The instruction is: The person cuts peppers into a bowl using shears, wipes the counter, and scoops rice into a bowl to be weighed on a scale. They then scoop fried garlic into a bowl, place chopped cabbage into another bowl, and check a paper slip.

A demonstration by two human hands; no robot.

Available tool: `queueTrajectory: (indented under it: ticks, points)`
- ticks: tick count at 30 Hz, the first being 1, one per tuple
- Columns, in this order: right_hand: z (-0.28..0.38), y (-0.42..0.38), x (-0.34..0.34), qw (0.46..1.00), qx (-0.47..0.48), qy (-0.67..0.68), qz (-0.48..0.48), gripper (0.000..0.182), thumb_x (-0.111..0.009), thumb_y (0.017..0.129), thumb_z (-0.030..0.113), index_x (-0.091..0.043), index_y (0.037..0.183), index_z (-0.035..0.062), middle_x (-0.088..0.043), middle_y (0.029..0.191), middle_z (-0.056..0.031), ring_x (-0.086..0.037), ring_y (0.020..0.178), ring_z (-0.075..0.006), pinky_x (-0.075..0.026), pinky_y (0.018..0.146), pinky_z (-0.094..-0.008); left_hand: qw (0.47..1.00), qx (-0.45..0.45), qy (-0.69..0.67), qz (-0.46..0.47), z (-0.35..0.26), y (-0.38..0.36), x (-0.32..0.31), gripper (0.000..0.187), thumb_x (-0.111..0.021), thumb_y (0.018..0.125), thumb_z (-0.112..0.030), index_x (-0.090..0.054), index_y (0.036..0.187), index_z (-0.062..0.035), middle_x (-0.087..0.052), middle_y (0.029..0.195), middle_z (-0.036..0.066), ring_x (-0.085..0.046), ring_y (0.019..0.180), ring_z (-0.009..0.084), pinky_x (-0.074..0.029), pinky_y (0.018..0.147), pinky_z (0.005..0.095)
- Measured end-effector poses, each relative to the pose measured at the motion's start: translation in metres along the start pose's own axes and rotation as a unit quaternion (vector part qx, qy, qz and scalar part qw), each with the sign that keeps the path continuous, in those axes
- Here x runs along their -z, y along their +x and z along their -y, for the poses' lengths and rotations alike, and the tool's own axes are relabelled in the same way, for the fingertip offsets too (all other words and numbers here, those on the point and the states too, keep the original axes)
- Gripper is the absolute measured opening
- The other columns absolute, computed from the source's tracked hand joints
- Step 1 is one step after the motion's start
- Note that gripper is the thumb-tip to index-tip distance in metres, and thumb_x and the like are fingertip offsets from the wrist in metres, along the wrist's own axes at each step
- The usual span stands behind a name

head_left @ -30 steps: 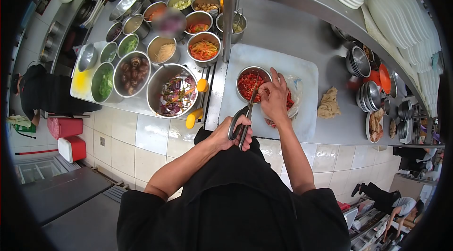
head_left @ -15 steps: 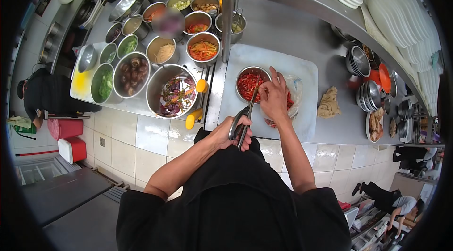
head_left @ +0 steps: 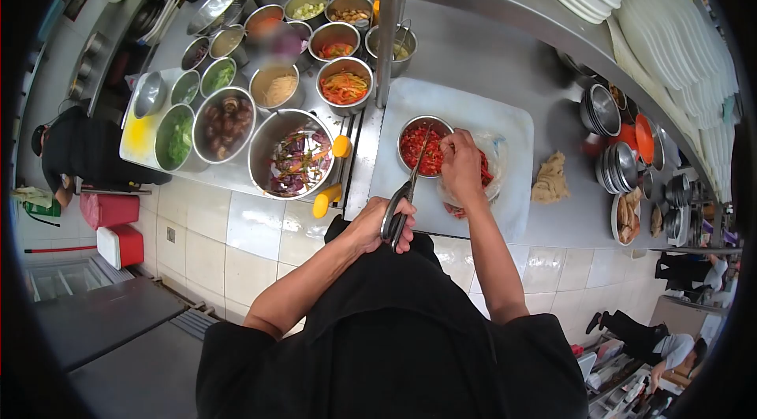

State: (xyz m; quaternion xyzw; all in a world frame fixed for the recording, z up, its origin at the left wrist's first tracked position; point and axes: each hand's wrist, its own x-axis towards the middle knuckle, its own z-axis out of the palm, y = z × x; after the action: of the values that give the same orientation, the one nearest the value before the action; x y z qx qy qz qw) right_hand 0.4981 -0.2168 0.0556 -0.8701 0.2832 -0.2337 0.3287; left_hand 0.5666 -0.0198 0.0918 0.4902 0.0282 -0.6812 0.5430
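Observation:
In the head view, my left hand is wrapped round the dark handles of a pair of scissors. Their blades look nearly closed and reach over a steel bowl of chopped red chili. My right hand is at the bowl's right rim with thumb and fingers pinched together; what they hold is hidden. Under and beside that hand lies a clear plastic bag with red chilies inside, partly covered by it. Bowl and bag are on a white cutting board.
Steel pots of cut vegetables stand left, among them a large pot with yellow grips. A crumpled cloth lies right of the board. Stacked bowls are further right. A plate shelf overhangs the counter. Other people work at the edges.
The scissor blades have closed together and tilt more upright over the bowl. My right hand's raised fingers have curled down at the rim. The whole view has shifted slightly.

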Motion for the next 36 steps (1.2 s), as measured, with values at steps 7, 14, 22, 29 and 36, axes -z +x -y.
queueTrajectory:
  ticks: [7, 14, 22, 29, 36]
  points:
    - [-0.014, 0.053, 0.005, 0.983, 0.127, 0.033, 0.127, 0.006, -0.057, 0.081, 0.0, -0.054, 0.085, -0.0025, -0.058, 0.104, -0.0164, -0.055, 0.095, -0.0366, -0.045, 0.083, -0.041, 1.0, -0.024, 0.003, -0.015, 0.0, 0.001, 0.003, 0.035, -0.063, 0.078, -0.03, -0.056, 0.081, 0.0041, -0.058, 0.062, 0.015, -0.059, 0.046, 0.0252, -0.05, 0.042, 0.0335]
    - [0.082, 0.067, -0.019, 0.965, 0.196, 0.107, 0.136, 0.014, -0.056, 0.088, 0.014, -0.056, 0.091, 0.0007, -0.057, 0.116, -0.0159, -0.051, 0.108, -0.0336, -0.039, 0.095, -0.0396, 0.999, -0.038, -0.006, -0.015, 0.003, 0.001, 0.006, 0.036, -0.066, 0.075, -0.03, -0.056, 0.079, 0.0047, -0.059, 0.06, 0.016, -0.06, 0.045, 0.0244, -0.051, 0.041, 0.0323]
    - [0.127, 0.047, -0.056, 0.95, 0.259, 0.126, 0.116, 0.022, -0.064, 0.079, 0.012, -0.058, 0.098, 0.0037, -0.05, 0.126, -0.015, -0.039, 0.123, -0.0353, -0.034, 0.1, -0.0421, 0.998, -0.068, -0.012, -0.006, 0.011, 0.006, 0.013, 0.035, -0.062, 0.078, -0.029, -0.057, 0.081, 0.0056, -0.058, 0.06, 0.015, -0.058, 0.045, 0.0253, -0.049, 0.041, 0.0339]
    - [-0.02, 0.004, 0.035, 0.977, -0.067, -0.186, -0.075, 0.009, -0.069, 0.069, 0.013, -0.072, 0.078, 0.0121, -0.055, 0.122, -0.0092, -0.042, 0.118, -0.0335, -0.035, 0.097, -0.0471, 0.998, -0.059, -0.037, -0.01, 0.011, 0.001, 0.017, 0.035, -0.066, 0.075, -0.028, -0.057, 0.081, 0.0053, -0.058, 0.06, 0.015, -0.059, 0.045, 0.0248, -0.05, 0.04, 0.0331]
    - [-0.043, -0.001, 0.042, 0.959, -0.021, -0.284, 0.019, 0.012, -0.07, 0.066, 0.015, -0.075, 0.077, 0.0155, -0.044, 0.137, -0.0093, -0.031, 0.128, -0.0351, -0.03, 0.1, -0.0503, 0.999, -0.044, -0.025, -0.006, 0.01, 0.005, 0.015, 0.034, -0.066, 0.075, -0.027, -0.057, 0.082, 0.0052, -0.059, 0.061, 0.015, -0.059, 0.045, 0.0248, -0.049, 0.041, 0.0333]
